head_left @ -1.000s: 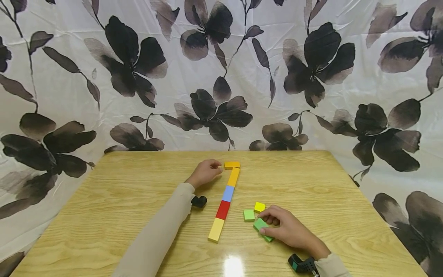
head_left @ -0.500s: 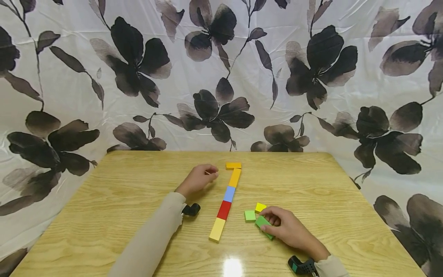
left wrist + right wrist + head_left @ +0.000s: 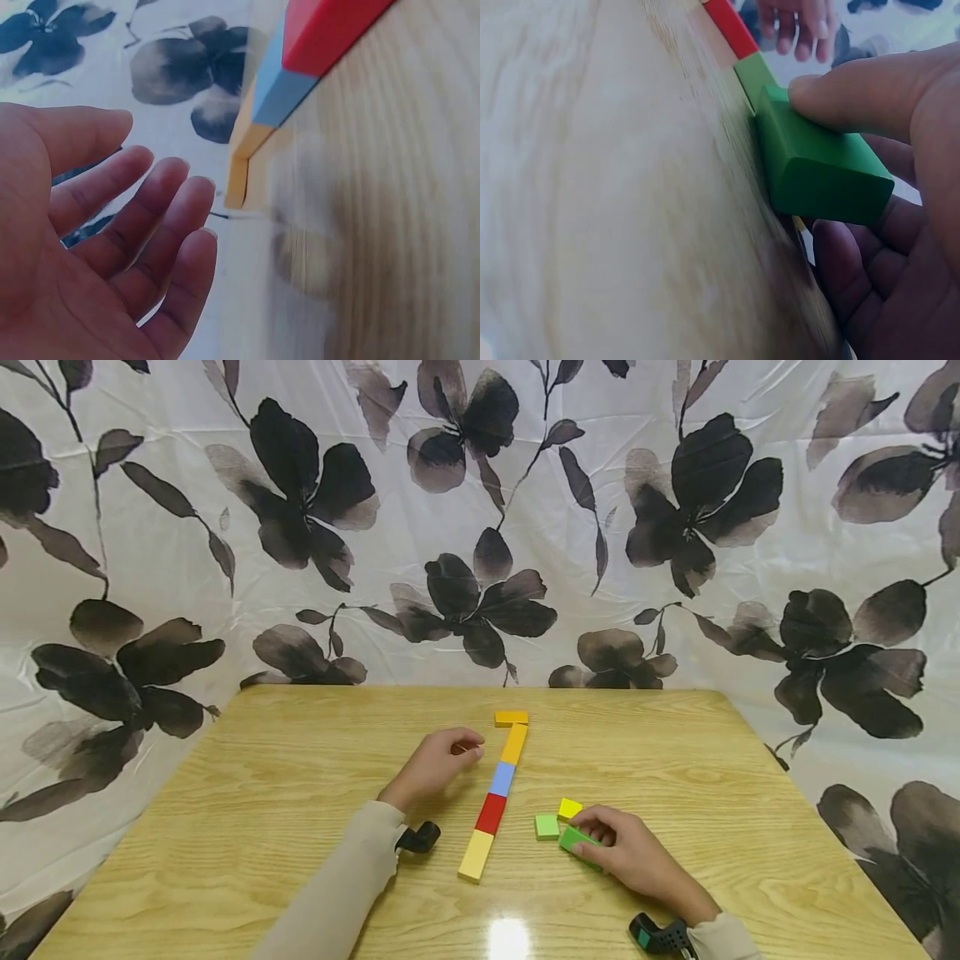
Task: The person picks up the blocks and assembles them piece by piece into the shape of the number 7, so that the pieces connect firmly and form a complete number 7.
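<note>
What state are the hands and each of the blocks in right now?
Left hand, relaxed and empty
Dark green block, gripped
Right hand, gripping that block
Light green block, not held, out of line
Yellow block, not held, out of line
Cream block, lined up
Red block, lined up
Blue block, lined up
Nearer orange block, lined up
Farther orange block, lying crosswise

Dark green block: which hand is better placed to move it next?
Right hand, likely: it grips the dark green block; the left hand is empty, across the row of blocks.

Block row (image 3: 501, 782) on table (image 3: 300, 760), seemingly unbroken
</note>
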Motion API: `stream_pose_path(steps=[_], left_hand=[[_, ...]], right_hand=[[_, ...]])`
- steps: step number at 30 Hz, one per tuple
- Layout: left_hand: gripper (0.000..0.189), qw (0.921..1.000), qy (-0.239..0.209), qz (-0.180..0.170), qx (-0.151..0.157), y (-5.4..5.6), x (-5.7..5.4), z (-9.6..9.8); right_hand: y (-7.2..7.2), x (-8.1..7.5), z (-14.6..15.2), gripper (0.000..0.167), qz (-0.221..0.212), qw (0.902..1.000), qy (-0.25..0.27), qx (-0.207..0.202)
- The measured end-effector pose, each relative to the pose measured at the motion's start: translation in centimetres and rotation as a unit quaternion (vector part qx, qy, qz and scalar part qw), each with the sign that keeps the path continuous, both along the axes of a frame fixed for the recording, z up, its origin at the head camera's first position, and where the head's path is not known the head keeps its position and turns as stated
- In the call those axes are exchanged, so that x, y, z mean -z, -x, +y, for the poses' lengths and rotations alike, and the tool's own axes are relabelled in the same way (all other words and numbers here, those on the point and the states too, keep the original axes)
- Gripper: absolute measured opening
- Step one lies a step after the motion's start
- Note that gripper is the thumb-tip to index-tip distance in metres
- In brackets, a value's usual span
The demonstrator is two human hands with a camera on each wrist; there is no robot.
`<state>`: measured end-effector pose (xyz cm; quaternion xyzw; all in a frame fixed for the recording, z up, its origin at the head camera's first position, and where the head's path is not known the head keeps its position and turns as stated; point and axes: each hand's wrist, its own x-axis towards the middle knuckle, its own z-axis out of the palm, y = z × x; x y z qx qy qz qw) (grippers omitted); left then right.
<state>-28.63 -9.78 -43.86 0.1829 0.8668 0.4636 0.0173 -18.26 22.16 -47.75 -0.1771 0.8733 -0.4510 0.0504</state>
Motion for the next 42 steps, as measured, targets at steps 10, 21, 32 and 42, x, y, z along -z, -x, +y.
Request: stream_pose_path(steps=[10, 21, 32, 42], left_hand=[[0.025, 0.9992, 0.001, 0.02, 0.035, -1.9, 0.0, 0.7], [0.027, 0.9992, 0.015, 0.004, 0.036, -3.4, 0.7, -1.1], [0.026, 0.9983, 0.018, 0.007, 0.056, -4.8, 1.6, -2.0], [0.027, 0.9961, 0.028, 0.002, 0.084, -6.2, 2.0, -2.5]], right_hand=[[0.1, -0.4, 0.1, 0.03, -0.003, 0.9994, 0.027, 0.023], [0.0, -1.0, 0.3, 0.035, -0.008, 0.9961, 0.077, 0.041], [0.1, -1.4, 0.0, 0.041, -0.05, 0.9859, 0.155, 0.041], [0.9, -2.4, -0.5, 0.042, -0.051, 0.9795, 0.185, 0.059]])
